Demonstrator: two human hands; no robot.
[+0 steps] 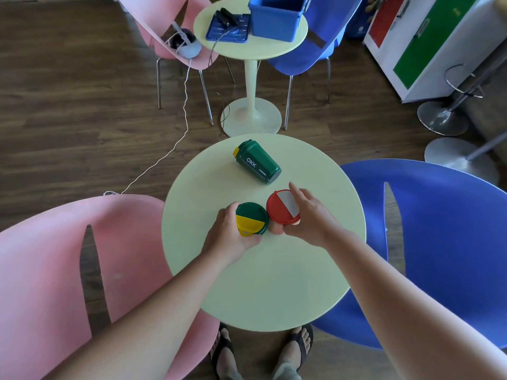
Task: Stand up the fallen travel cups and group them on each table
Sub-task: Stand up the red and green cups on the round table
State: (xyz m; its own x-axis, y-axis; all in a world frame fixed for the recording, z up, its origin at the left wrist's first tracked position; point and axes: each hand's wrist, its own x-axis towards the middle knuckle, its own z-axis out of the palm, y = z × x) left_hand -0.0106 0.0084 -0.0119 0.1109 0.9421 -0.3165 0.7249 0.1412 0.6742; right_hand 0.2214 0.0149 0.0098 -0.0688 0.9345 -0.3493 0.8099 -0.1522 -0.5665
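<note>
On the round pale-green table (274, 283) two travel cups stand upright side by side, seen from above. My left hand (227, 237) grips the green cup with the green and yellow lid (251, 218). My right hand (307, 215) grips the pink cup with the red and white lid (282, 207). The two lids nearly touch. A third cup, a green travel cup (259, 162) marked OKK with a yellow lid tab, lies on its side farther back on the same table, apart from both hands.
A pink chair (55, 270) stands at the table's left and a blue chair (439, 242) at its right. Behind is a second round table (255, 48) holding a blue bin (277, 16) and its lid. A white cable (164, 157) runs across the floor.
</note>
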